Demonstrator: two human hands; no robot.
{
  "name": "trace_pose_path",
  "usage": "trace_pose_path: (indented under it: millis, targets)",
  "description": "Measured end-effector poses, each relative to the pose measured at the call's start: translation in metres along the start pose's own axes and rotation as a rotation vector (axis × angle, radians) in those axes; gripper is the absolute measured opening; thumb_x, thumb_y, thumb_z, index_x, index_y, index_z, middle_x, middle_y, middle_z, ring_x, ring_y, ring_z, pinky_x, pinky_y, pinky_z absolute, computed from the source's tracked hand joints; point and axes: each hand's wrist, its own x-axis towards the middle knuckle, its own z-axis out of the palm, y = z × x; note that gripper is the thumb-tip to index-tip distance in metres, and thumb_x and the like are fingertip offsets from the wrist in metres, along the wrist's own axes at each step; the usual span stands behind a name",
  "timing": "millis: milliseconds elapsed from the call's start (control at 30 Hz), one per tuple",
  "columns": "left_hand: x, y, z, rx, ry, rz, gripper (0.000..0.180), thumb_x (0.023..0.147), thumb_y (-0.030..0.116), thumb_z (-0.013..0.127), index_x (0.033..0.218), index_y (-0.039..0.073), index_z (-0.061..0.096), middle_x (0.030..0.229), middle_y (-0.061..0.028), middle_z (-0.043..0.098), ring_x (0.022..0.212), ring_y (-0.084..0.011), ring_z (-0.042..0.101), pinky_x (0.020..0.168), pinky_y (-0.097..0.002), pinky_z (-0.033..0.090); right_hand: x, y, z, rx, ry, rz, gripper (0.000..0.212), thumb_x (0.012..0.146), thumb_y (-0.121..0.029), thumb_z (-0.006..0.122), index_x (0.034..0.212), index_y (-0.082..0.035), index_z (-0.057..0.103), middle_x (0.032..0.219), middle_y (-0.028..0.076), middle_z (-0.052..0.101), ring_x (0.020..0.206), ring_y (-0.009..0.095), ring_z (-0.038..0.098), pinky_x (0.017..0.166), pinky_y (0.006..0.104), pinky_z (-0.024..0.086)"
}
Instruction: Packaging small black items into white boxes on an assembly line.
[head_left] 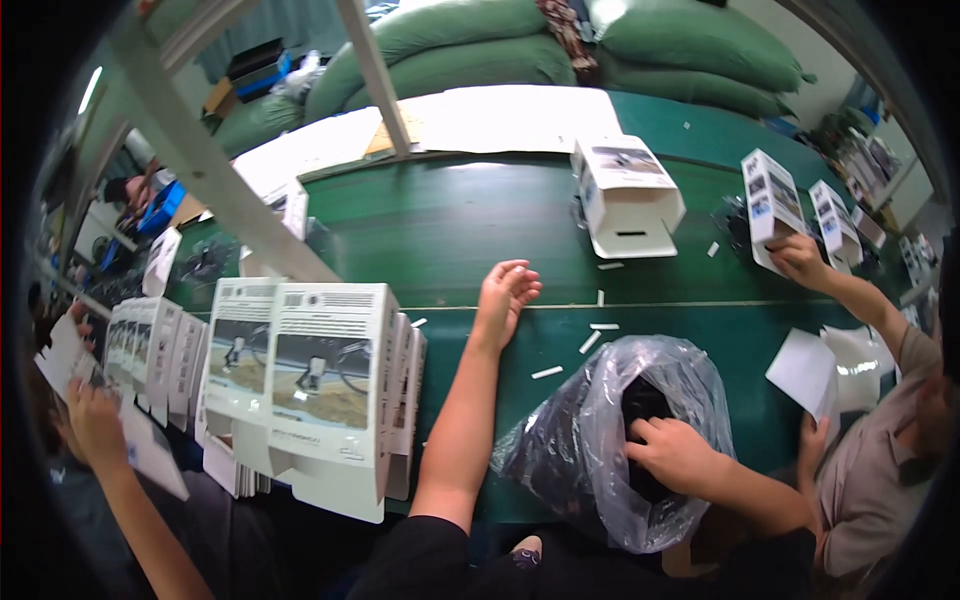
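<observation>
My left hand (510,290) hovers over the green table (440,220), palm turned inward, its fingers loosely bent with nothing in them. At the front right stands a clear plastic bag (590,440) holding dark contents. Inside its mouth, my right hand (680,455) has its fingers curled down at a black item (645,400). Those fingertips are partly hidden, and the black item's kind cannot be made out. Beyond my left hand, an opened white carton (635,215) lies with its flap end toward me.
Printed cartons (325,370) stand upright in rows left of my arm. White paper strips (590,341) are scattered on the table. A co-worker's hand (797,260) touches a carton at the right; another person's hand (97,420) handles flat cardboard at the left. A slanted post (215,165) crosses the upper left.
</observation>
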Motion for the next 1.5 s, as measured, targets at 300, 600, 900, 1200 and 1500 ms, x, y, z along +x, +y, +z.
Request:
trace_pose_path:
  millis: [300, 600, 900, 1200, 1500]
  targets:
    - [-0.072, 0.037, -0.036, 0.014, 0.032, -0.019, 0.019, 0.091, 0.013, 0.052, 0.107, 0.004, 0.051, 0.088, -0.0095, 0.060, 0.075, -0.0143, 0.059, 0.067, -0.0233, 0.050, -0.001, -0.071, -0.046, 0.436, 0.003, -0.157, 0.017, 0.077, -0.016, 0.068, 0.083, -0.008, 0.053, 0.094, 0.010, 0.054, 0.081, 0.023, 0.054, 0.071, 0.0272, 0.045]
    - [-0.105, 0.031, -0.024, 0.006, -0.026, -0.082, 0.020, 0.091, 0.016, 0.051, 0.108, 0.003, 0.051, 0.089, -0.0095, 0.058, 0.076, -0.0143, 0.058, 0.069, -0.0232, 0.049, -0.031, -0.020, -0.052, 1.695, 0.368, -0.032, 0.019, 0.082, -0.014, 0.068, 0.082, -0.009, 0.050, 0.092, 0.007, 0.054, 0.078, 0.016, 0.053, 0.068, 0.0203, 0.044]
    - [-0.054, 0.017, -0.012, 0.007, -0.006, -0.078, 0.020, 0.091, 0.015, 0.051, 0.107, 0.003, 0.051, 0.089, -0.0098, 0.059, 0.077, -0.0147, 0.059, 0.070, -0.0240, 0.049, -0.019, 0.142, 0.101, 1.850, 1.100, 0.127, 0.017, 0.086, -0.010, 0.064, 0.100, -0.006, 0.054, 0.097, 0.005, 0.052, 0.080, 0.011, 0.047, 0.065, 0.0186, 0.038]
    - [0.021, -0.038, 0.069, 0.038, -0.006, -0.077, 0.021, 0.091, 0.013, 0.053, 0.108, 0.001, 0.052, 0.089, -0.0119, 0.061, 0.077, -0.0171, 0.061, 0.069, -0.0245, 0.051, -0.037, 0.237, 0.083, 1.792, 1.206, 0.196, 0.020, 0.084, -0.012, 0.067, 0.098, -0.001, 0.059, 0.099, 0.010, 0.057, 0.083, 0.014, 0.053, 0.073, 0.0215, 0.044]
    - [0.051, -0.097, 0.125, 0.072, 0.021, -0.014, 0.020, 0.090, 0.011, 0.052, 0.107, 0.002, 0.055, 0.088, -0.0098, 0.062, 0.077, -0.0158, 0.061, 0.070, -0.0234, 0.051, -0.084, 0.306, 0.063, 1.918, 0.904, 0.361, 0.017, 0.085, -0.002, 0.059, 0.101, 0.000, 0.063, 0.084, 0.009, 0.061, 0.057, 0.011, 0.049, 0.047, 0.0197, 0.037]
